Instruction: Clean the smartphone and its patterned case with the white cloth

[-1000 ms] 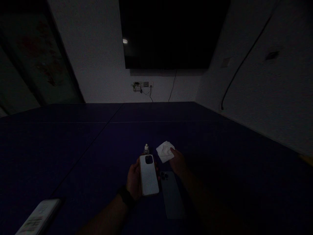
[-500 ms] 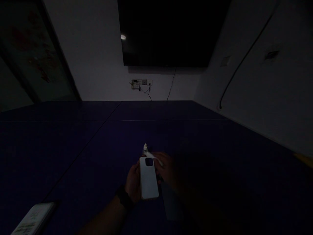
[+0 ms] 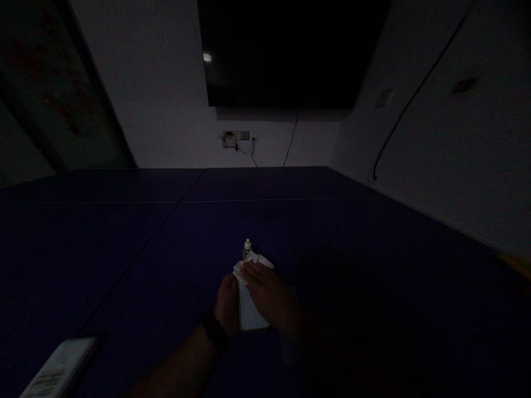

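Observation:
My left hand (image 3: 227,304) grips a white phone case (image 3: 250,315) from its left side, holding it flat above the dark blue table (image 3: 124,249). My right hand (image 3: 267,293) lies flat over the case's upper part and presses a white tissue (image 3: 249,260) against it. A small bottle with a white cap (image 3: 248,246) stands just beyond the case. A dark phone (image 3: 290,348) lies on the table under my right forearm, mostly hidden.
A white remote-like object (image 3: 58,370) lies at the table's near left corner. A dark screen (image 3: 286,50) hangs on the far wall above a socket (image 3: 238,136) with cables. The room is very dim.
My right hand brought the tissue from the table right of the bottle onto the phone case and now covers its top. The left hand kept its hold.

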Tool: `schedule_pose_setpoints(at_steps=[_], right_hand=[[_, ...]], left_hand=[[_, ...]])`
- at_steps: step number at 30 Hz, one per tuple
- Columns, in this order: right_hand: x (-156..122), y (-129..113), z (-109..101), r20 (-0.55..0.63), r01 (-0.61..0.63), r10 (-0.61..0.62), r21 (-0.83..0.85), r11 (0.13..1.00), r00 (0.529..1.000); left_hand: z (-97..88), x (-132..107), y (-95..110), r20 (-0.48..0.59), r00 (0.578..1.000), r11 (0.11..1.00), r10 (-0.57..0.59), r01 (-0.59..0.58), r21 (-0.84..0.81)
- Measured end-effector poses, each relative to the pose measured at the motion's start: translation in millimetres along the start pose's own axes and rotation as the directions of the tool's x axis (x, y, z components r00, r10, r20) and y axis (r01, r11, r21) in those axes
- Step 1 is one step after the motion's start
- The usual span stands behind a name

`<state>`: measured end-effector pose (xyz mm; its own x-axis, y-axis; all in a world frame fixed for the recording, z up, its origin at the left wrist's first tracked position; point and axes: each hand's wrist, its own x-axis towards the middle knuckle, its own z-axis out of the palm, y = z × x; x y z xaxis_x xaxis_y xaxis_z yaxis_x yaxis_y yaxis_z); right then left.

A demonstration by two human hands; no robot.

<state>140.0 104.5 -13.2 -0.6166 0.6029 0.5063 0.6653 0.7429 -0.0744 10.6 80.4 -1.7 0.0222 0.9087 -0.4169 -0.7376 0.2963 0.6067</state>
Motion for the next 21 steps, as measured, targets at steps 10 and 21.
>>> schedule_pose_setpoints(at_steps=[10, 21], right_hand=[[4.5, 6.1, -20.6, 0.028, 0.116, -0.121, 0.129, 0.985, 0.992], [6.3, -10.9, -24.2, 0.073, 0.12, -0.123, 0.047, 0.992, 0.99]], left_hand=[[-4.7, 5.9, 3.5, 0.043, 0.99, 0.99, -0.138, 0.138, 0.003], [-1.7, -5.7, 0.9, 0.034, 0.999, 1.0, 0.018, -0.019, 0.025]])
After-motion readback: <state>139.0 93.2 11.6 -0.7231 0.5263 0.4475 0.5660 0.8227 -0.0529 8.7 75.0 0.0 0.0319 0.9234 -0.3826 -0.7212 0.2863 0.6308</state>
